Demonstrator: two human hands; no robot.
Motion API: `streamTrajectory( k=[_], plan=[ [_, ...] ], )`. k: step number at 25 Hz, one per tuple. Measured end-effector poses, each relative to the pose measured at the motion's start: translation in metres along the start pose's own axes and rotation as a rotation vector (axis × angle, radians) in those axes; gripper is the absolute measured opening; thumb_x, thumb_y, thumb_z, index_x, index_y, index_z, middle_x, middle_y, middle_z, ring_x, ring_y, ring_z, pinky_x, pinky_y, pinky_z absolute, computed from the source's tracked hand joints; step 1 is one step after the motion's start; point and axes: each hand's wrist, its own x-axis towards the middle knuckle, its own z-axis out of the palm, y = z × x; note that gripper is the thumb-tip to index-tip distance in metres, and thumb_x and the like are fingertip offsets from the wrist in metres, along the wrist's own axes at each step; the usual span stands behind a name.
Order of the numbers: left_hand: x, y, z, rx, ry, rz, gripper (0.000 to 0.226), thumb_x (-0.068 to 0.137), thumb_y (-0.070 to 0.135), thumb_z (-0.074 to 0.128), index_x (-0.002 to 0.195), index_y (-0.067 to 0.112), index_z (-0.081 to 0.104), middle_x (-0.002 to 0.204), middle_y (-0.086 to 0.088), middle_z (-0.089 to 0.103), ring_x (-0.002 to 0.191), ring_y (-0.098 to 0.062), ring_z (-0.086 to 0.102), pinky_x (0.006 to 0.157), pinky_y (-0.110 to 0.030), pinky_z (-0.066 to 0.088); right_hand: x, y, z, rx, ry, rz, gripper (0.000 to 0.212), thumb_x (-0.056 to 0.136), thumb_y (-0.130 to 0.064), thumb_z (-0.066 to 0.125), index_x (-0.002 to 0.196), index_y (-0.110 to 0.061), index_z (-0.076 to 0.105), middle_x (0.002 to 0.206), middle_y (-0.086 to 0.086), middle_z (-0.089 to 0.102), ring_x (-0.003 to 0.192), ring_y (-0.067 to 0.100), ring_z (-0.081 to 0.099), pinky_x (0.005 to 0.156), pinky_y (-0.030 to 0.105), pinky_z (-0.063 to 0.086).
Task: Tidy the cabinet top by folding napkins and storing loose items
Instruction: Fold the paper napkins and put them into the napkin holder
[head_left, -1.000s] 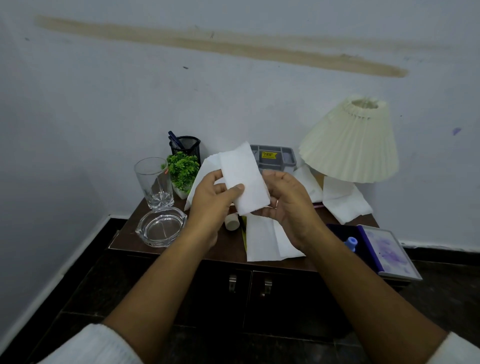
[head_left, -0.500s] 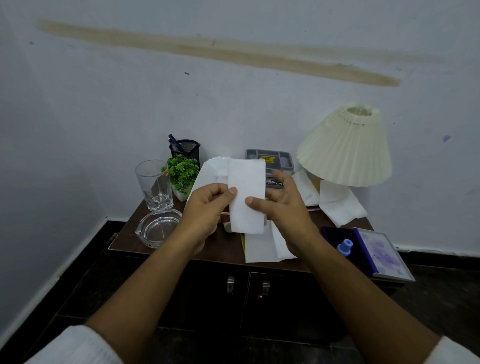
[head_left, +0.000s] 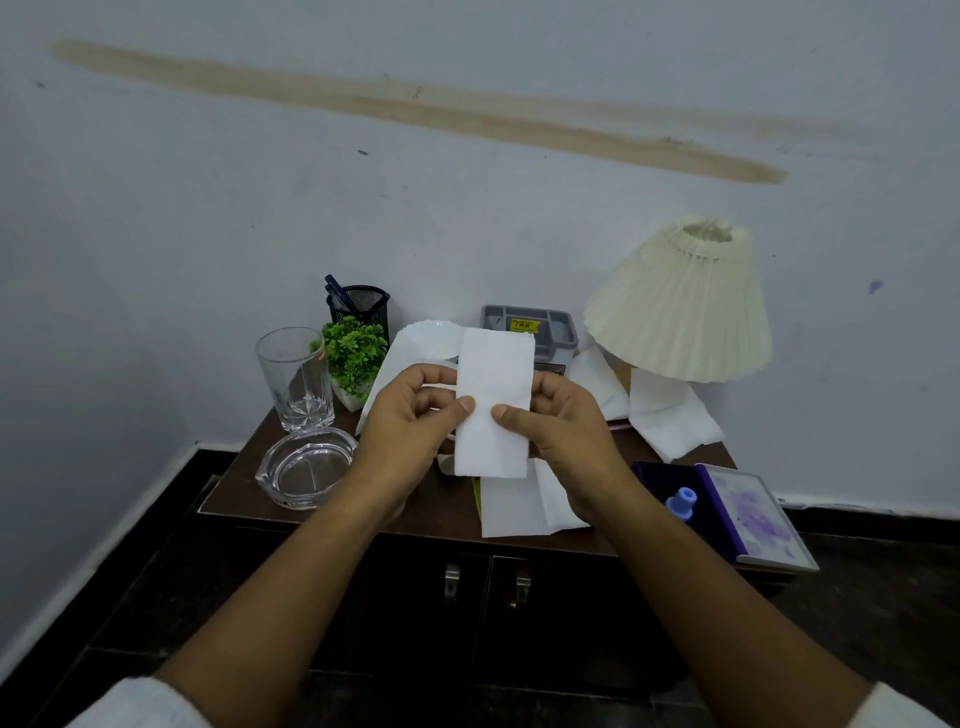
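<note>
I hold a white napkin (head_left: 493, 400), folded into a tall narrow strip, upright above the dark wooden cabinet top (head_left: 244, 483). My left hand (head_left: 410, 436) pinches its left edge with the thumb in front. My right hand (head_left: 561, 421) pinches the right edge the same way. More white napkins lie loose: one flat under my hands (head_left: 514, 509), one behind my left hand (head_left: 415, 343), others under the lamp (head_left: 670, 415). A grey compartment organiser (head_left: 540, 330) stands at the back.
A drinking glass (head_left: 296, 374), a glass ashtray (head_left: 304, 470), a small green plant (head_left: 353, 358) and a black mesh pen cup (head_left: 361, 306) fill the left side. A cream pleated lamp (head_left: 680, 306) stands right. An open purple box (head_left: 748, 512) holds a blue cap (head_left: 680, 504).
The napkin has turned from tilted to upright and become a narrower strip. Both hands have closed in on its two edges, thumbs meeting near the middle.
</note>
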Motion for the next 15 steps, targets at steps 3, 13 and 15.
streamTrajectory(
  k=[3,13,15],
  plan=[
    [0.002,-0.003,-0.003,0.051,0.022,0.038,0.032,0.090,0.008,0.072,0.112,0.025,0.055,0.087,-0.006,0.073,0.079,-0.025,0.070,0.070,-0.040,0.060,0.002,0.002,0.000,-0.018,0.030,-0.003,0.021,0.092,-0.012,0.072,0.112,-0.013,0.066,0.106,-0.002,0.077,0.093,0.013,0.075,0.067,0.023,0.060],
    [0.027,0.002,-0.004,0.006,0.081,-0.023,0.030,0.098,0.002,0.057,0.118,0.018,0.072,0.108,0.005,0.072,0.100,-0.008,0.067,0.089,-0.030,0.057,0.024,0.009,-0.014,-0.236,0.158,-0.044,0.025,0.095,-0.022,0.067,0.119,-0.020,0.060,0.107,-0.003,0.069,0.097,0.012,0.066,0.082,0.027,0.058],
    [0.042,0.011,-0.002,-0.137,0.090,-0.050,0.026,0.099,0.012,0.058,0.120,0.019,0.071,0.119,0.007,0.071,0.112,-0.013,0.066,0.096,-0.033,0.054,0.032,0.009,-0.023,-0.287,0.170,-0.039,0.032,0.099,-0.019,0.062,0.130,-0.023,0.054,0.112,-0.013,0.061,0.098,0.002,0.058,0.073,0.011,0.048]
  ],
)
